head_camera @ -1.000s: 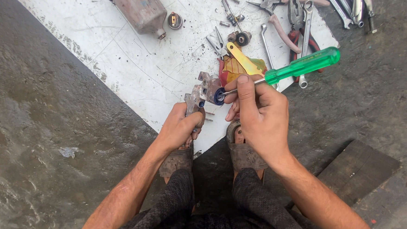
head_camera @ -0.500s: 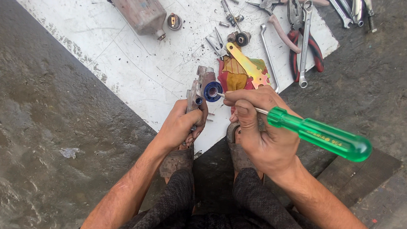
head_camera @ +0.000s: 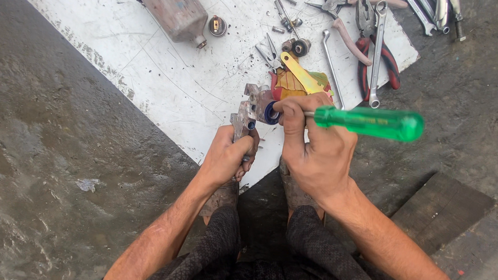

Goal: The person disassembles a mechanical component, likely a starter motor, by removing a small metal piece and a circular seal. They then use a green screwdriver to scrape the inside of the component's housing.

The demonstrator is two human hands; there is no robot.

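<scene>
My left hand (head_camera: 228, 156) grips a grey metal machine part (head_camera: 249, 110) upright above the white board's near corner. A blue ring (head_camera: 271, 113) sits on the part's right side. My right hand (head_camera: 316, 149) holds a green-handled screwdriver (head_camera: 369, 122), its handle pointing right and its shaft running left under my fingers toward the blue ring. The tip is hidden behind my fingers. Just behind my hands lies a red and yellow packet (head_camera: 293, 82) with a yellow metal strip across it.
A white board (head_camera: 167, 79) lies on wet concrete. On it are a rusty cylinder (head_camera: 173, 8), a small round cap (head_camera: 217, 25), wrenches (head_camera: 377, 50), red-handled pliers (head_camera: 386, 62), small bolts and bits. A dark wooden plank (head_camera: 441, 215) lies at right. My knees are below.
The screwdriver handle has swung from pointing up-right, then down-right, to level on the right. My left hand has lifted the metal part slightly, and the blue ring is now against my right fingers.
</scene>
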